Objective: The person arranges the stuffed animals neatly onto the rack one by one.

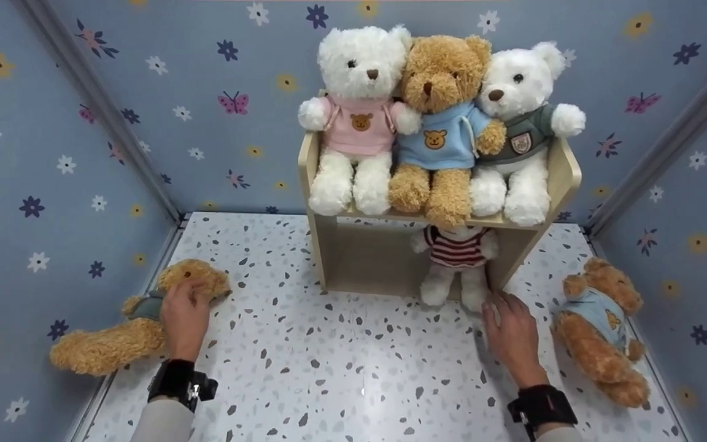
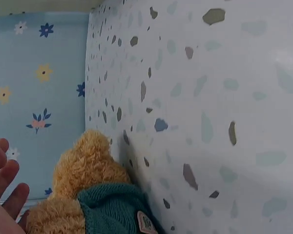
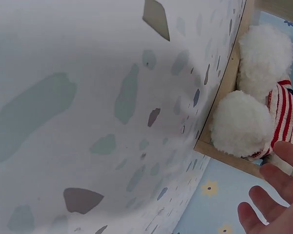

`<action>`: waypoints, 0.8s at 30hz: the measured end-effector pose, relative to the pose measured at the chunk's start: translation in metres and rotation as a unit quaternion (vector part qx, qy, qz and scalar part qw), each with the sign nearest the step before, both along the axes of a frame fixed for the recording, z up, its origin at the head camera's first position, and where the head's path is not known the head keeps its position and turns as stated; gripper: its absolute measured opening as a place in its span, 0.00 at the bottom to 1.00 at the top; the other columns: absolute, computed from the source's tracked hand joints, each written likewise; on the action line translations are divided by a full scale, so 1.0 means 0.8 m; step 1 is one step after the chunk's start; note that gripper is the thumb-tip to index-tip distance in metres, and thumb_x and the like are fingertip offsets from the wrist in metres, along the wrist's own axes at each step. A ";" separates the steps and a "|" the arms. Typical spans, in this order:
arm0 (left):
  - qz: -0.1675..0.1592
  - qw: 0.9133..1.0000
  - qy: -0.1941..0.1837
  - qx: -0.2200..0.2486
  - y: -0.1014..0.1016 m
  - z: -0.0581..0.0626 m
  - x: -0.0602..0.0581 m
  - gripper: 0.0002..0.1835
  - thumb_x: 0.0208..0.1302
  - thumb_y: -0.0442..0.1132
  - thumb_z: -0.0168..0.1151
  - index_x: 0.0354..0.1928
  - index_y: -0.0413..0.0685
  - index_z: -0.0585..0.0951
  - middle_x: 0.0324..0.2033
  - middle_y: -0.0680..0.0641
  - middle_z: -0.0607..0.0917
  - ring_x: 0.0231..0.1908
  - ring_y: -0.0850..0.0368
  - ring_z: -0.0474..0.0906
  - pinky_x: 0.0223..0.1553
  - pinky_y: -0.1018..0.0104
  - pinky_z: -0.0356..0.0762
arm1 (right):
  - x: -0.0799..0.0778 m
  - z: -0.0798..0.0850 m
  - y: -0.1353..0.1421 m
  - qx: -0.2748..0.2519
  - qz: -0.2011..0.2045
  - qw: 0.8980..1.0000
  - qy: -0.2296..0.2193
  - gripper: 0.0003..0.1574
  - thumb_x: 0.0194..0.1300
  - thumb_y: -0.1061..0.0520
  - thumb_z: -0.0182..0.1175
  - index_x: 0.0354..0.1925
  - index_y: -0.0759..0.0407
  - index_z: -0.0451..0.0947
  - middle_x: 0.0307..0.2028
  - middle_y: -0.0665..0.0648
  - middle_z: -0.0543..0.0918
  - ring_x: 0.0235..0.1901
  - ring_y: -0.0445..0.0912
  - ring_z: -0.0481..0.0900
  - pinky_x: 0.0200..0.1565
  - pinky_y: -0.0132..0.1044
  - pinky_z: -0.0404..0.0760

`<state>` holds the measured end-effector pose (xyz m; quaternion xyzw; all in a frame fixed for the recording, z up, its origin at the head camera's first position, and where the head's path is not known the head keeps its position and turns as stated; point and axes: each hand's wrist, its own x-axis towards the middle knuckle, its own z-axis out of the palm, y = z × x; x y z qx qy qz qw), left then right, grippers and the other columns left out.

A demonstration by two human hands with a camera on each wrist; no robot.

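My left hand point(image 1: 185, 316) is over the tan teddy bear in a green sweater point(image 1: 145, 307), which lies on its side at the left wall. In the left wrist view the fingers point(image 2: 17, 197) are loosely spread beside its fur. The right hand point(image 1: 513, 331) is at the lower right of the wooden shelf point(image 1: 316, 245), its fingertips close to a white teddy bear in a red-striped sweater point(image 1: 458, 255). That bear sits in the lower compartment, its head mostly hidden by the upper board. In the right wrist view the fingers point(image 3: 271, 204) are spread, holding nothing.
On the upper level sit a white bear in pink point(image 1: 359, 123), a tan bear in light blue point(image 1: 436, 135) and a white bear in dark green point(image 1: 519, 135). A brown bear in a blue hoodie point(image 1: 602, 325) lies at the right wall. Flowered panels point(image 1: 255, 123) enclose the speckled surface point(image 1: 353, 368).
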<state>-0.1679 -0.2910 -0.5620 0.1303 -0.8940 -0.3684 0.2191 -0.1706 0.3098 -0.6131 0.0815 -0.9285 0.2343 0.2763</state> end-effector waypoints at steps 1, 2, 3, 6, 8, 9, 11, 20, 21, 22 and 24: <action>0.014 1.000 -0.008 -0.013 -0.006 0.004 0.000 0.15 0.75 0.30 0.52 0.56 0.35 0.83 0.55 0.33 0.80 0.50 0.33 0.75 0.54 0.40 0.71 | 0.000 0.000 0.000 0.001 0.001 1.000 0.001 0.18 0.72 0.58 0.65 0.53 0.71 0.84 0.55 0.72 0.83 0.53 0.69 0.80 0.51 0.64 0.78; 0.025 0.999 -0.018 -0.023 -0.012 0.008 0.000 0.15 0.75 0.31 0.52 0.57 0.35 0.83 0.55 0.32 0.80 0.53 0.31 0.74 0.59 0.37 0.68 | 0.000 -0.001 0.000 0.003 0.001 1.000 0.003 0.18 0.72 0.58 0.65 0.52 0.70 0.85 0.55 0.72 0.83 0.53 0.69 0.80 0.51 0.64 0.79; 0.035 0.998 -0.033 -0.031 -0.017 0.011 0.001 0.16 0.75 0.32 0.52 0.58 0.35 0.82 0.55 0.30 0.80 0.55 0.29 0.74 0.63 0.35 0.64 | 0.000 -0.002 0.001 0.004 0.001 1.000 0.004 0.17 0.72 0.58 0.65 0.52 0.70 0.85 0.54 0.72 0.83 0.52 0.69 0.80 0.50 0.64 0.79; 0.052 0.995 -0.072 -0.044 -0.031 0.013 0.001 0.20 0.77 0.37 0.51 0.63 0.30 0.76 0.57 0.25 0.77 0.59 0.25 0.71 0.69 0.29 0.55 | 0.001 -0.003 0.001 0.001 0.001 1.000 0.014 0.15 0.71 0.60 0.66 0.50 0.70 0.86 0.53 0.72 0.84 0.51 0.69 0.81 0.50 0.64 0.79; 0.052 0.993 -0.095 -0.038 -0.037 0.009 0.003 0.26 0.80 0.42 0.48 0.66 0.26 0.71 0.59 0.22 0.74 0.61 0.23 0.68 0.68 0.25 0.51 | 0.002 -0.003 0.002 -0.005 -0.001 1.000 0.018 0.14 0.70 0.61 0.66 0.49 0.71 0.86 0.53 0.73 0.84 0.50 0.70 0.81 0.50 0.64 0.79; 0.052 0.992 -0.106 -0.035 -0.039 0.006 0.005 0.28 0.81 0.44 0.47 0.68 0.24 0.68 0.60 0.20 0.72 0.61 0.22 0.67 0.67 0.24 0.52 | 0.002 -0.003 0.001 -0.009 -0.001 1.000 0.019 0.14 0.69 0.61 0.66 0.49 0.71 0.86 0.52 0.73 0.84 0.50 0.70 0.81 0.50 0.64 0.79; 0.052 0.991 -0.119 -0.027 -0.043 -0.002 0.010 0.32 0.82 0.47 0.45 0.71 0.22 0.63 0.63 0.18 0.68 0.63 0.20 0.64 0.66 0.22 0.50 | 0.001 -0.003 0.000 -0.015 0.000 1.000 0.016 0.14 0.70 0.61 0.66 0.49 0.71 0.86 0.52 0.74 0.84 0.50 0.71 0.81 0.51 0.64 0.78; 0.049 0.988 -0.147 -0.015 -0.052 -0.013 0.019 0.39 0.82 0.53 0.43 0.75 0.22 0.56 0.70 0.18 0.60 0.68 0.19 0.57 0.68 0.27 0.53 | 0.003 -0.002 0.000 -0.026 -0.012 0.999 -0.017 0.14 0.72 0.61 0.63 0.50 0.69 0.86 0.55 0.72 0.83 0.52 0.70 0.80 0.53 0.64 0.77; 0.045 0.988 -0.148 -0.019 -0.052 -0.013 0.020 0.39 0.82 0.53 0.44 0.75 0.21 0.57 0.70 0.18 0.60 0.68 0.20 0.58 0.68 0.27 0.55 | 0.003 -0.002 0.001 -0.028 -0.014 0.999 -0.018 0.14 0.72 0.61 0.63 0.50 0.69 0.86 0.55 0.72 0.83 0.52 0.69 0.80 0.54 0.63 0.77; 0.042 0.988 -0.148 -0.024 -0.052 -0.013 0.021 0.39 0.82 0.52 0.44 0.74 0.21 0.57 0.69 0.18 0.62 0.68 0.20 0.59 0.67 0.27 0.56 | 0.003 -0.002 0.001 -0.030 -0.016 0.999 -0.020 0.14 0.72 0.61 0.63 0.51 0.69 0.86 0.56 0.71 0.83 0.52 0.69 0.80 0.54 0.63 0.77; 0.043 0.988 -0.146 -0.037 -0.051 -0.012 0.024 0.36 0.82 0.50 0.45 0.74 0.22 0.59 0.68 0.19 0.65 0.66 0.20 0.62 0.66 0.28 0.57 | 0.003 -0.002 0.001 -0.035 -0.016 0.999 -0.022 0.14 0.72 0.61 0.63 0.51 0.69 0.85 0.56 0.71 0.83 0.52 0.69 0.80 0.54 0.63 0.76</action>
